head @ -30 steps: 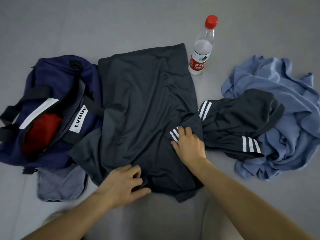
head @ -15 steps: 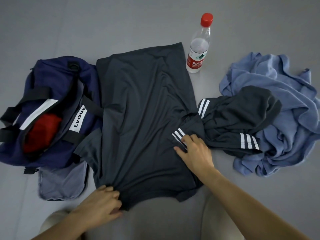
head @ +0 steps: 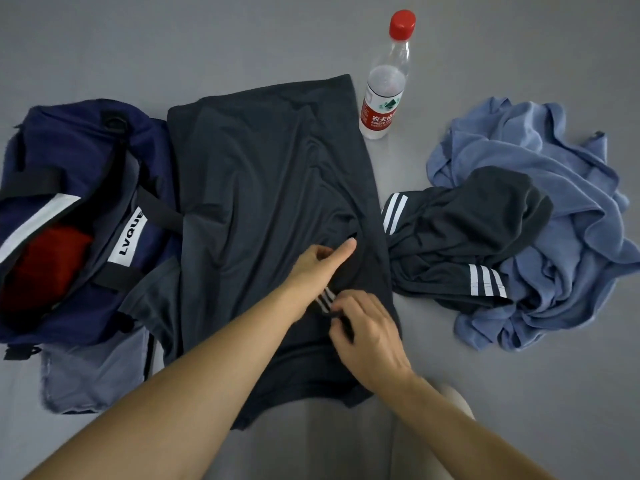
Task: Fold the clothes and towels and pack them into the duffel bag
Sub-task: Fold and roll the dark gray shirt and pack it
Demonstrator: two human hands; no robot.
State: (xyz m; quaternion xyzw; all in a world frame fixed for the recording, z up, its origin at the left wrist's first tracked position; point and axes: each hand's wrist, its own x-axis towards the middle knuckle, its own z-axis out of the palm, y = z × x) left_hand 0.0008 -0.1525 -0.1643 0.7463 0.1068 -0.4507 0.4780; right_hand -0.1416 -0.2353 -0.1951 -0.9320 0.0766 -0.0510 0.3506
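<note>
A dark grey T-shirt (head: 263,188) lies spread flat in the middle of the grey surface. Its right sleeve with white stripes is folded onto the body. My left hand (head: 320,263) rests on the shirt by that sleeve, one finger stretched forward. My right hand (head: 367,332) pinches the striped sleeve edge just below it. The navy duffel bag (head: 76,216) lies open at the left with a red item (head: 45,261) inside. Dark striped shorts (head: 460,237) lie on a crumpled blue towel (head: 561,216) at the right.
A water bottle (head: 386,84) with a red cap stands just beyond the shirt's far right corner. A folded grey-blue cloth (head: 93,372) lies in front of the bag. My knees show at the bottom edge.
My left hand left the shirt's bottom hem and moved up to the folded sleeve. My right hand slid back a little and now pinches the striped edge.
</note>
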